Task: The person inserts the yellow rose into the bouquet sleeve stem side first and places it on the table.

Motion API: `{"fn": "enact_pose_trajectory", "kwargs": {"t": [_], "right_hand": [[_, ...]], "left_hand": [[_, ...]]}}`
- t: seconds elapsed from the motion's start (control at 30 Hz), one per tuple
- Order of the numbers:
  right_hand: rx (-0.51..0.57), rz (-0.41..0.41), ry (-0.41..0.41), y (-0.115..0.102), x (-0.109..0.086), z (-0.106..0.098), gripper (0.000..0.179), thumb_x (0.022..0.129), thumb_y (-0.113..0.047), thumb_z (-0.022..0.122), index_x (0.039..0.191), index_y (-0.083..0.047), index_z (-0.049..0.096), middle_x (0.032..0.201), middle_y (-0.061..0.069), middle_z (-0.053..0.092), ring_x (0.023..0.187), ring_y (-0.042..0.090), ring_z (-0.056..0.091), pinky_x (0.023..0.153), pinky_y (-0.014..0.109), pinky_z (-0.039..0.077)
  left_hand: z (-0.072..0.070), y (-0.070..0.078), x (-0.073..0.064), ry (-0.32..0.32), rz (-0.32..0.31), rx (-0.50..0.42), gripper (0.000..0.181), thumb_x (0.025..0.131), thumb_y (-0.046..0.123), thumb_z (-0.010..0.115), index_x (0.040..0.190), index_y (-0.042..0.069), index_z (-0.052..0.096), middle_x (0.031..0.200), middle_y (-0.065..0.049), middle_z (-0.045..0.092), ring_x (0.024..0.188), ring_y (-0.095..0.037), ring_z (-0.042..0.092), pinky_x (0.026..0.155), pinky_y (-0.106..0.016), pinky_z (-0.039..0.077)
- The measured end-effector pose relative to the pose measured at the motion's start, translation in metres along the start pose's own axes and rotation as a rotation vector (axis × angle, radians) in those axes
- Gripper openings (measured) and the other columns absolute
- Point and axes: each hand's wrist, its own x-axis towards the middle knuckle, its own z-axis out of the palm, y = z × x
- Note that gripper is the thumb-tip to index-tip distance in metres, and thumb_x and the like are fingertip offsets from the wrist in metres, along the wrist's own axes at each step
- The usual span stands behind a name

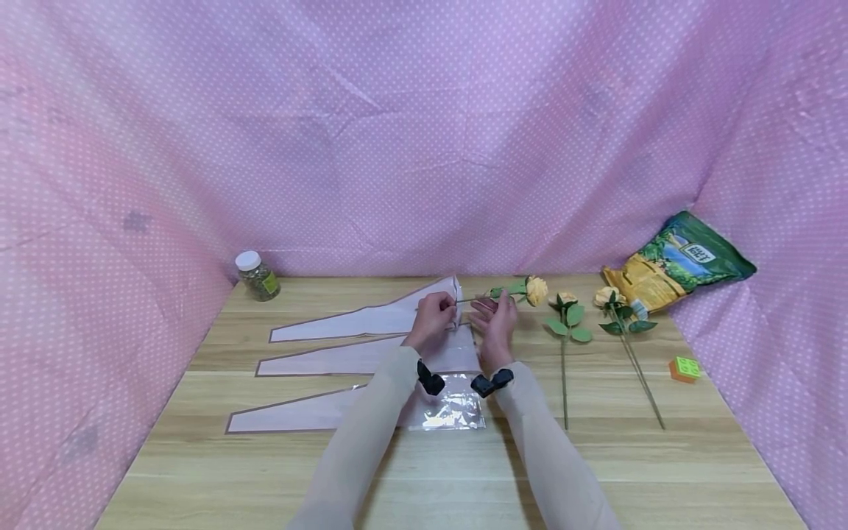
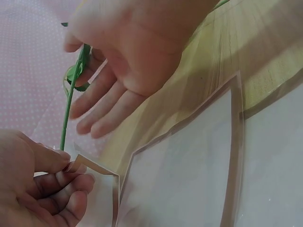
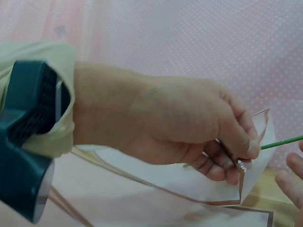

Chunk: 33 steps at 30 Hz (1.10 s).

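A yellow artificial rose (image 1: 536, 291) lies sideways, its bloom to the right and its green stem (image 2: 68, 113) running left into the mouth of the farthest white flower sleeve (image 1: 371, 320). My left hand (image 1: 433, 316) pinches the sleeve's brown-edged rim between thumb and fingers, right where the stem passes. Below the bloom, my right hand (image 1: 498, 324) holds the stem near its leaves with thumb and index finger, the other fingers extended. Stem's lower end is mostly hidden behind the left hand. Two more sleeves, a middle one (image 1: 331, 358) and a near one (image 1: 291, 416), lie flat beside it.
Two more roses lie to the right, one with upright stem (image 1: 564, 368) and one slanted (image 1: 636, 361). Behind them leans a green-yellow bag (image 1: 689, 254). A toy block (image 1: 684, 369) sits near the right edge, a white-capped jar (image 1: 258, 277) at back left. Pink dotted cloth (image 1: 424, 147) surrounds the table.
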Motion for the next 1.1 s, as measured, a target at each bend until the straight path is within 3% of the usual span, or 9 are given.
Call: {"fn": "enact_pose_trajectory", "kwargs": {"t": [0.1, 0.23, 0.4, 0.57, 0.8, 1.1], "right_hand": [[0.025, -0.009, 0.051, -0.002, 0.002, -0.002, 0.028, 0.106, -0.041, 0.042, 0.105, -0.015, 0.052, 0.102, 0.013, 0.072, 0.092, 0.027, 0.073, 0.067, 0.03, 0.06], [0.04, -0.036, 0.079, -0.001, 0.005, -0.005, 0.02, 0.106, -0.031, 0.046, 0.1, -0.014, 0.053, 0.083, 0.002, 0.067, 0.071, 0.01, 0.068, 0.064, 0.026, 0.058], [0.043, -0.071, 0.104, 0.001, 0.006, -0.008, 0.016, 0.103, -0.028, 0.054, 0.106, -0.011, 0.054, 0.085, 0.001, 0.063, 0.077, 0.012, 0.066, 0.07, 0.026, 0.059], [0.027, -0.083, 0.107, 0.001, 0.005, -0.011, 0.026, 0.099, -0.028, 0.061, 0.115, -0.011, 0.051, 0.091, 0.0, 0.067, 0.083, 0.017, 0.069, 0.072, 0.029, 0.06], [0.01, -0.062, 0.108, 0.002, 0.002, -0.009, 0.019, 0.101, -0.034, 0.055, 0.109, -0.017, 0.054, 0.091, 0.004, 0.072, 0.074, 0.018, 0.072, 0.068, 0.036, 0.06], [0.041, -0.101, 0.129, 0.005, 0.003, -0.002, 0.016, 0.101, -0.029, 0.056, 0.099, -0.013, 0.057, 0.083, -0.004, 0.068, 0.062, 0.01, 0.064, 0.063, 0.027, 0.056]], "left_hand": [[0.0, -0.001, 0.0, -0.005, -0.015, -0.014, 0.007, 0.09, 0.0, 0.063, 0.087, -0.002, 0.068, 0.074, -0.007, 0.063, 0.067, -0.01, 0.053, 0.063, -0.019, 0.043], [0.001, -0.001, 0.001, 0.006, -0.01, -0.005, 0.007, 0.09, 0.0, 0.063, 0.088, -0.002, 0.068, 0.076, -0.01, 0.065, 0.067, -0.011, 0.054, 0.065, -0.02, 0.043], [0.002, 0.001, 0.003, 0.026, 0.025, 0.028, 0.007, 0.09, 0.0, 0.063, 0.09, -0.002, 0.07, 0.081, -0.014, 0.069, 0.068, -0.01, 0.055, 0.065, -0.019, 0.044], [0.003, 0.004, 0.005, 0.039, 0.053, 0.064, 0.008, 0.089, 0.0, 0.063, 0.09, -0.002, 0.071, 0.083, -0.015, 0.071, 0.071, -0.013, 0.057, 0.067, -0.02, 0.046], [0.006, 0.008, 0.005, 0.028, 0.062, 0.086, 0.01, 0.089, 0.0, 0.062, 0.093, -0.002, 0.071, 0.085, -0.015, 0.072, 0.071, -0.012, 0.058, 0.066, -0.019, 0.047], [0.008, 0.014, 0.004, 0.002, 0.072, 0.116, 0.012, 0.09, 0.001, 0.061, 0.096, -0.002, 0.072, 0.088, -0.015, 0.073, 0.075, -0.015, 0.06, 0.069, -0.022, 0.049]]}}
